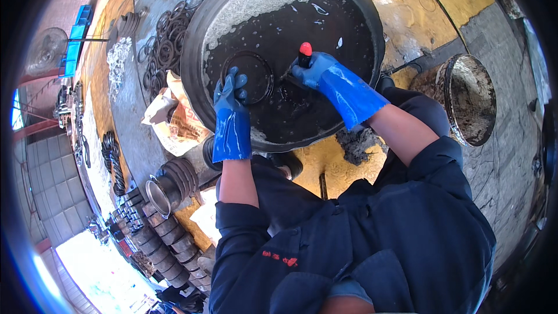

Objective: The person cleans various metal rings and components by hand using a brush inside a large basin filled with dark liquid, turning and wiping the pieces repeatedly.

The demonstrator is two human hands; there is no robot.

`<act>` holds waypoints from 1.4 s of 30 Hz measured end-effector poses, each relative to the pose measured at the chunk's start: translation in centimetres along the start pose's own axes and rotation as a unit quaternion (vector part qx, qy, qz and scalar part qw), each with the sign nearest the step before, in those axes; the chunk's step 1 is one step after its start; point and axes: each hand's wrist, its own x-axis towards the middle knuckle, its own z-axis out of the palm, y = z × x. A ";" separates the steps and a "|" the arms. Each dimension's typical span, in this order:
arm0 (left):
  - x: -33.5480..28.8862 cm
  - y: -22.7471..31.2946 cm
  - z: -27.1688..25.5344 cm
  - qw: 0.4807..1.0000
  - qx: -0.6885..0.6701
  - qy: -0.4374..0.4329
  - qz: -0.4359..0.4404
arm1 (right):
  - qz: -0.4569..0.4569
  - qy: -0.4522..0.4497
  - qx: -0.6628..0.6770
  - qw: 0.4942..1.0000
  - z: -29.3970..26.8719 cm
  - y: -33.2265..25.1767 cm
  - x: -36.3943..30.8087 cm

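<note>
A wide round black basin (194, 52) stands in front of me, filled with dark liquid with pale foam along its far left side. My left hand (232, 90), in a blue rubber glove, grips the near left edge of a thin black ring (271, 77) over the liquid. In my right hand (318, 70), gloved alike, is a hand tool with a black handle and red end (305, 50). The handle end points up; its working end is directed down and left, close to the ring, and too dark to make out.
Left of the basin lies a heap of black rings (170, 40), with a torn printed sack (180, 117) nearer me. A dirty round bucket (472, 100) stands at the right. Stacked dark cylindrical parts (168, 235) and a ribbed piece (174, 181) are at the lower left.
</note>
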 end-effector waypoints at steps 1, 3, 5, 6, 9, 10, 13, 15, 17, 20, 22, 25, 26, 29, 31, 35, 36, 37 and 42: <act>-0.1 0.1 0.1 1.000 0.005 0.000 0.002 | -0.018 -0.021 0.078 0.997 0.1 0.0 0.0; -0.2 0.1 0.7 1.000 0.001 0.001 -0.005 | -0.053 -0.061 0.233 0.969 0.7 0.4 0.3; -0.5 0.0 1.5 1.000 0.001 -0.008 -0.014 | -0.062 -0.089 0.331 0.937 2.0 0.6 0.4; -0.9 0.0 2.5 0.999 0.003 -0.023 -0.022 | -0.076 -0.122 0.336 0.931 2.5 1.4 0.5; -1.0 0.2 1.7 0.999 0.010 -0.037 -0.034 | -0.054 -0.112 0.186 0.975 1.2 -2.0 -2.3; -0.9 0.1 1.7 0.998 0.012 -0.047 -0.039 | -0.087 -0.071 0.077 0.991 1.1 -1.8 -2.2; -0.4 -0.6 1.1 0.988 0.005 -0.140 -0.063 | -0.170 0.052 -0.174 0.969 1.6 -0.6 -1.2; 0.3 -1.3 0.7 0.982 0.022 -0.155 -0.101 | -0.252 0.119 -0.166 0.946 1.5 0.1 -0.5; 0.8 -1.6 0.0 0.976 0.011 -0.177 -0.128 | -0.285 0.159 -0.126 0.937 1.3 0.6 -0.1; 1.3 -1.6 -0.6 0.958 -0.045 -0.238 -0.150 | -0.194 0.233 -0.097 0.948 0.8 1.8 0.5; 1.6 -1.3 -1.0 0.939 -0.077 -0.294 -0.158 | -0.088 0.211 -0.060 0.972 -0.1 1.7 0.8; 1.0 -2.3 0.8 0.953 -0.102 -0.242 -0.152 | -0.013 0.080 0.155 0.985 -2.0 2.6 2.6; 1.5 -2.4 -0.3 0.944 -0.107 -0.266 -0.163 | -0.051 0.054 0.209 0.975 -2.1 1.2 2.2; 2.5 -2.9 -1.9 0.928 -0.088 -0.319 -0.172 | -0.152 -0.037 0.365 0.918 -1.9 -1.9 0.5; 1.2 -3.0 -0.1 0.934 -0.028 -0.328 -0.141 | -0.173 -0.084 0.290 0.938 -1.6 -2.8 -0.7; -0.5 -2.9 2.1 0.953 0.003 -0.258 -0.161 | -0.155 -0.082 0.216 0.961 -0.8 -3.1 -1.5; -0.8 -2.9 2.5 0.957 0.011 -0.240 -0.164 | -0.112 -0.092 0.271 0.952 -1.1 -3.1 -1.0; -1.1 -2.8 2.8 0.960 0.019 -0.222 -0.168 | -0.123 -0.024 0.296 0.947 -1.1 -2.7 -0.3; -1.3 -0.6 1.8 0.953 0.022 -0.259 -0.157 | -0.050 0.094 0.420 0.901 -3.3 0.9 2.9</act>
